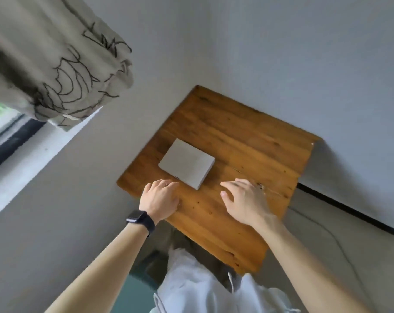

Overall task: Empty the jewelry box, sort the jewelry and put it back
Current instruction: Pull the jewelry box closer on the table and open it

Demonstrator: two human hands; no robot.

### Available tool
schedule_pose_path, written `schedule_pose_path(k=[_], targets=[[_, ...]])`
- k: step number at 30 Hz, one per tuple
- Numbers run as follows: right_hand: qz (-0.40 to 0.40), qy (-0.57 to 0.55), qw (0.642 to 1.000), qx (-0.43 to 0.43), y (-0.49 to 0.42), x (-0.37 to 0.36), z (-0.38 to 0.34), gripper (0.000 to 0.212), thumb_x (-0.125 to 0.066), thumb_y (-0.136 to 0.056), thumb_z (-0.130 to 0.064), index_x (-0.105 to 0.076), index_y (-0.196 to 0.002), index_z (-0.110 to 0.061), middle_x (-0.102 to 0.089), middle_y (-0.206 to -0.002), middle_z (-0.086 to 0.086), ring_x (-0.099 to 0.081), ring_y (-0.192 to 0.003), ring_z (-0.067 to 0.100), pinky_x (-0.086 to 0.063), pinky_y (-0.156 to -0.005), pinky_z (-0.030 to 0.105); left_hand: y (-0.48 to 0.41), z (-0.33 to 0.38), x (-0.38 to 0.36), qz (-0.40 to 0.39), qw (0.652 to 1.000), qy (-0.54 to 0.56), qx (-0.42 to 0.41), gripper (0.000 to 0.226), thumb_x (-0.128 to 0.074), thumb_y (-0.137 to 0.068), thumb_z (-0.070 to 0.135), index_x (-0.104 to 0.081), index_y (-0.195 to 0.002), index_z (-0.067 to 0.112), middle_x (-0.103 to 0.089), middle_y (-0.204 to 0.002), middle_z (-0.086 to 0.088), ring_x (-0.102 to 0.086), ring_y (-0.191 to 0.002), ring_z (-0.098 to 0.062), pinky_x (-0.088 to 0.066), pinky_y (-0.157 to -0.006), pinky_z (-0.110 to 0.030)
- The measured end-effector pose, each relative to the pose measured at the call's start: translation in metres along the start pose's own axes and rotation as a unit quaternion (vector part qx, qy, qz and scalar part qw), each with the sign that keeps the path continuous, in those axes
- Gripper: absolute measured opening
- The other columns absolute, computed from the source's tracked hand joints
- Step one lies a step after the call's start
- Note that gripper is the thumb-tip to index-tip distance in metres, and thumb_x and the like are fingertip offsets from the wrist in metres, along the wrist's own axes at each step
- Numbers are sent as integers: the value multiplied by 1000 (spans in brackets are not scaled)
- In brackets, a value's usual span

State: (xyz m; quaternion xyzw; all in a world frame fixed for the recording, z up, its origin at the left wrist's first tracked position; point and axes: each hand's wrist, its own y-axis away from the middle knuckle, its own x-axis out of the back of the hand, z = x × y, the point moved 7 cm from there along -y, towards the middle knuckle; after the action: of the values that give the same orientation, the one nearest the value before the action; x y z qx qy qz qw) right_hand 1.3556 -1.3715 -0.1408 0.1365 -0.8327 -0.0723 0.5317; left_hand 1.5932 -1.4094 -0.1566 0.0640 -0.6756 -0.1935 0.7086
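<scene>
A flat pale grey jewelry box point(187, 163) lies closed on the wooden table point(248, 141), a small metal clasp showing at its near edge. My left hand point(160, 199), with a dark watch on the wrist, hovers just in front of the box's near-left corner, fingers relaxed and holding nothing. My right hand point(244, 199) is spread over the table to the right of the box, apart from it, and is also empty. No jewelry is visible.
The small table stands against a grey wall point(304, 53). A patterned curtain point(51, 55) hangs at the upper left beside a window. A cable point(331, 236) runs along the floor at the right. My lap in light clothing sits below the table's near edge.
</scene>
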Motion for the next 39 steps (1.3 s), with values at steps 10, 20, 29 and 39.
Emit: schedule_pose_path(k=[10, 20, 29, 39], targets=[[37, -41, 980, -191, -34, -58, 5, 41, -44, -102, -42, -56, -138, -28, -64, -134, -6, -54, -128, 18, -42, -107, 33, -128, -8, -30, -82, 985, 18, -151, 43, -45, -100, 41, -49, -142, 38, -48, -150, 6, -42, -137, -21, -33, -114, -40], [107, -71, 974, -188, -112, -126, 11, 40, -48, -101, -39, -58, -137, -25, -66, -130, -4, -62, -118, 18, -50, -100, 33, -198, -54, -63, -25, 984, 43, -171, 41, -52, -99, 30, -54, -140, 30, -53, -145, 1, -44, -135, -25, -39, -110, -44], [300, -98, 943, -106, -154, -190, 18, 43, -50, -102, -36, -58, -138, -14, -48, -150, 5, -46, -135, 20, -41, -106, 26, -234, -74, -110, 112, 965, 144, -186, 46, -48, -99, 45, -51, -142, 31, -33, -159, 4, -28, -146, -28, -35, -113, -48], [387, -116, 909, -100, -150, -233, 2, 61, -44, -101, -47, -38, -152, -13, -15, -166, 3, -37, -143, 18, -40, -103, 23, -233, -79, -123, 150, 954, 142, -216, 52, -42, -96, 56, -42, -146, 40, -28, -162, 8, -40, -139, -28, -45, -101, -47]])
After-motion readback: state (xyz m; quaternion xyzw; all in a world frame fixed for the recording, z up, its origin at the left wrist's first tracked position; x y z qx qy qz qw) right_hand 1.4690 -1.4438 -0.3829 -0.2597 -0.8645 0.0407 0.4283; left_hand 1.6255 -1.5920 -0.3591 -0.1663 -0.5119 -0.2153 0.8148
